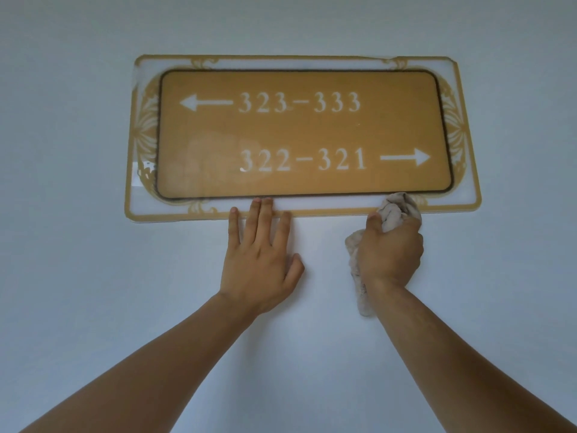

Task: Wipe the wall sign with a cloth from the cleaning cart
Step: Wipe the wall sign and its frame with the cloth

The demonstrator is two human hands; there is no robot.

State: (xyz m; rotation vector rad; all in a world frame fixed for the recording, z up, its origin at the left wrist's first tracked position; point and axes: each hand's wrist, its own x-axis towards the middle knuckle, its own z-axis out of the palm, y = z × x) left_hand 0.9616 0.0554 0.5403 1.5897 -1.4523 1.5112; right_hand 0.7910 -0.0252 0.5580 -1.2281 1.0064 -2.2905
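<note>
**Two Hands at the Lower Edge of the Sign**

Two bare hands work against the pale wall (93,276) at the centre of the frame. The rectangular gold directional sign with white room numbers, arrows and an ornamental clear border (299,132) occupies the upper centre, mounted flat on the wall.

The left hand (260,260) is released and spread flat, palm to the wall. Its longest fingertips (261,202) overlap the sign's bottom border, left of centre. This placement most likely braces the body and steadies the panel against wiping pressure.

The right hand (390,248) is clenched around a crumpled, off-white cloth (398,209). The bunched upper end protrudes above the knuckles and touches the sign's bottom edge at lower right. A loose tail hangs below the wrist. Bunching the cloth appears to concentrate pressure on a small contact patch.

The sign lies directly above both hands. Only its lower border is within contact.

A hazy smear shows on the lower-left gold field beside the "322", suggesting that this area requires a further pass.
</note>
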